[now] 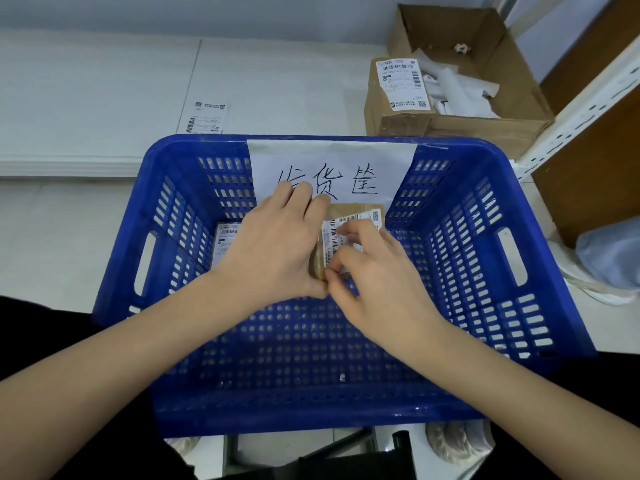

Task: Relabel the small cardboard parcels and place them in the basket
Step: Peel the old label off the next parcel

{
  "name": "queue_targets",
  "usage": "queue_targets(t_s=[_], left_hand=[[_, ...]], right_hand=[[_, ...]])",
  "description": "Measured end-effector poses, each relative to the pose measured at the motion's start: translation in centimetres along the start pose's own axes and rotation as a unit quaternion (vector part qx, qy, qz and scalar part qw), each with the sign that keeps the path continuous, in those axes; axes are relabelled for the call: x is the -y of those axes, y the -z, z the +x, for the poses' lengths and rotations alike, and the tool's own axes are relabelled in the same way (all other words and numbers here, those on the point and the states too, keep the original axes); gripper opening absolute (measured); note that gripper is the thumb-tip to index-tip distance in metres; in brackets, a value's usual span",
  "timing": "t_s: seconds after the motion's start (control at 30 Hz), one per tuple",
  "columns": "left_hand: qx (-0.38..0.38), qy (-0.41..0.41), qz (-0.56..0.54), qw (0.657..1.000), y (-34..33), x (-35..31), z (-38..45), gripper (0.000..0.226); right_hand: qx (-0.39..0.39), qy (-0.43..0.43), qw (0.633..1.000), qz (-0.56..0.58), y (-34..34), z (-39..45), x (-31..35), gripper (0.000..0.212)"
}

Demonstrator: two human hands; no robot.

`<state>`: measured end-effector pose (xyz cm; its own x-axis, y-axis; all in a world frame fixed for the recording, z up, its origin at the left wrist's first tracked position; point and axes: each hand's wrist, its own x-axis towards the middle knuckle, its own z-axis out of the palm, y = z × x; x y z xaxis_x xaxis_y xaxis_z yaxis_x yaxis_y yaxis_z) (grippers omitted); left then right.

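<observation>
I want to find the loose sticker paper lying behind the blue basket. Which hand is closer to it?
Left. The left hand is below-right of the loose label; the right hand is farther right.

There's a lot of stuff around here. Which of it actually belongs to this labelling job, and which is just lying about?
Part of the job:
- small parcel held by the left hand
- label the right hand works at
- blue basket
- labelled parcel already in the basket
- labelled parcel waiting behind the basket
- loose label sheet

Lying about:
- open carton of white wrapping
- metal shelving

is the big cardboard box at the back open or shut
Open: the big cardboard box has its flaps up, and white packing scraps show inside.
</observation>
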<state>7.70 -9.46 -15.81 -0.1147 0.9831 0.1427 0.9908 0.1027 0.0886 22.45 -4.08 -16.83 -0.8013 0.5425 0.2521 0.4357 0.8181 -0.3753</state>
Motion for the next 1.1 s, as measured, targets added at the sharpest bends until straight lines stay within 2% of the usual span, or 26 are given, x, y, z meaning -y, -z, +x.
queue_targets(t_s=[0.07,0.2,0.33,0.43,0.67,0.8,0.93,1.03,1.1], left_hand=[[0.001,0.004,-0.002,1.000,-0.1,0.0,0.0,0.096],[0.008,0.008,-0.017,1.000,-0.1,-0.4,0.1,0.097],[0.005,0.007,-0.024,1.000,0.2,-0.3,0.2,0.100],[0.006,0.011,-0.033,0.999,0.4,-0.3,0.2,0.100],[-0.010,0.009,-0.064,0.998,0.9,-0.1,0.2,0.096],[0.001,0.002,-0.056,0.998,0.8,-0.1,0.0,0.095],[0.006,-0.011,-0.055,0.998,0.5,-0.4,0.0,0.092],[0.003,-0.020,-0.062,0.998,0.4,-0.3,-0.1,0.087],[0.003,-0.027,-0.065,0.998,0.3,-0.3,-0.1,0.084]], right_hand=[[0.011,0.000,1.000,0.002,0.0,0.1,-0.3,0.031],[0.017,0.002,1.000,0.003,0.2,0.3,-0.6,0.016],[0.005,0.009,1.000,-0.002,0.7,0.6,-0.7,0.012],[0.002,0.008,1.000,0.016,0.9,0.7,-1.0,0.015],[0.002,0.071,0.996,-0.052,1.1,0.8,-1.8,0.027],[0.011,0.090,0.995,-0.034,1.2,0.9,-1.9,0.042],[0.014,0.093,0.995,-0.029,0.8,1.2,-2.0,0.041],[0.074,0.057,0.994,0.047,0.9,1.3,-2.4,0.039],[0.118,0.063,0.989,0.068,1.1,1.4,-2.7,0.034]])
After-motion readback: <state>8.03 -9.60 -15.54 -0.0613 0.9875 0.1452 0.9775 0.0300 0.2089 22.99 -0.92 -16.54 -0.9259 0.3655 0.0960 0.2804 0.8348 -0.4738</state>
